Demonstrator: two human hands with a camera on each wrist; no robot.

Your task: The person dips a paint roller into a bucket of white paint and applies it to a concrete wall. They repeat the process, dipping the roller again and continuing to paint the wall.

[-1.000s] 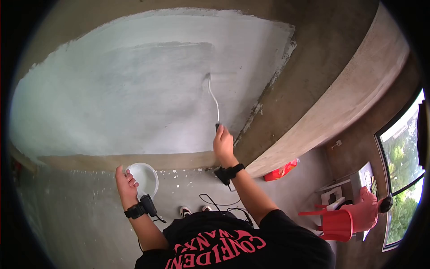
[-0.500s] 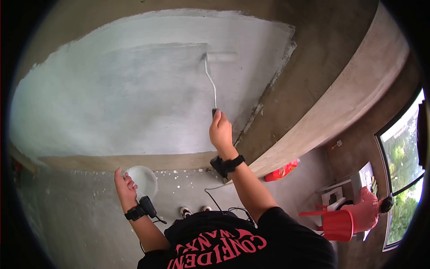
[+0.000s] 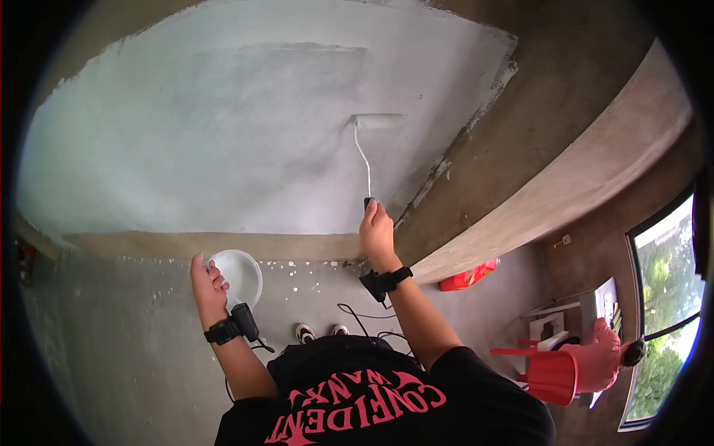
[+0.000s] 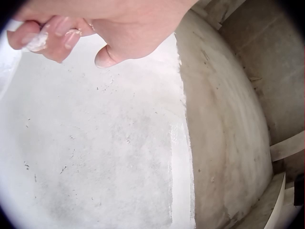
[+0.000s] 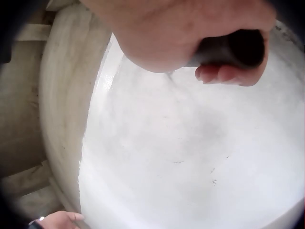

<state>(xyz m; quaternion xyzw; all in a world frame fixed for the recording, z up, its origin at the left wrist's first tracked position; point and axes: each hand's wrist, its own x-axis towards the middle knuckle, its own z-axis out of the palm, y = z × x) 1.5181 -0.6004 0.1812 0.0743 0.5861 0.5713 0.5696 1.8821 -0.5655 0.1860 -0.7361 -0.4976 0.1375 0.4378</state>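
Note:
My right hand point(image 3: 378, 234) grips the dark handle point(image 5: 240, 50) of a paint roller point(image 3: 379, 120), thumb lying along it. Its bent metal frame point(image 3: 363, 156) leads up to the pale roller sleeve, which lies sideways against the white-painted part of the wall point(image 3: 245, 134). My left hand point(image 3: 210, 288) is at the lower left with fingers curled at the near side of a white bucket point(image 3: 244, 279), thumb pointing up. White paint marks those fingers point(image 4: 38, 40). The bucket's pale rim point(image 4: 5, 62) shows at the edge of the left wrist view; the hand hides its own hold.
Bare brown plaster point(image 3: 565, 97) borders the white area. Paint drops dot the grey floor point(image 3: 134, 312). A red bag point(image 3: 468, 276) lies past the wall's end. Cables hang near my feet. At far right a person in pink point(image 3: 601, 360) sits on a red chair point(image 3: 552, 377) by a window.
The roller first went up the wall, then came back down, my right hand moving with it. The bucket shifted slightly along with my left hand. The head view has tilted a little downward.

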